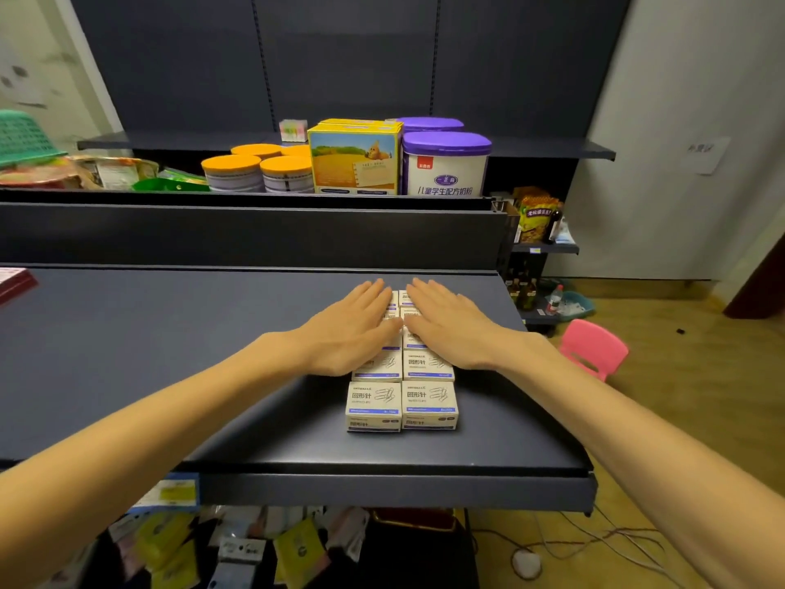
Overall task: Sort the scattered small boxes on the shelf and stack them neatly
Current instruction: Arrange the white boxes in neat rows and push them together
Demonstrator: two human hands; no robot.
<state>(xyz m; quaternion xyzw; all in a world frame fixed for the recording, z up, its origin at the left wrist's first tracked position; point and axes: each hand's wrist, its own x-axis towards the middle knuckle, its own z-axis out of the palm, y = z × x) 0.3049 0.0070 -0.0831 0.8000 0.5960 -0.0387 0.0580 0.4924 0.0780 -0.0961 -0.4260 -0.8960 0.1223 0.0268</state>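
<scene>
the small boxes (401, 401) stand in two tidy rows on the dark shelf (170, 354), near its right end. the left hand (354, 329) and right hand (452, 327) lie flat on the far boxes, each grip released, fingers straight.

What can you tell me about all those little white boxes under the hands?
The little white boxes look like cardboard, with blue stripes, printed characters and a paper clip drawing on top. They sit packed edge to edge in two neat columns on the dark shelf. The front pair seems two boxes high. The left hand and right hand lie flat, palms down, on the farther boxes, hiding most of them.
</scene>
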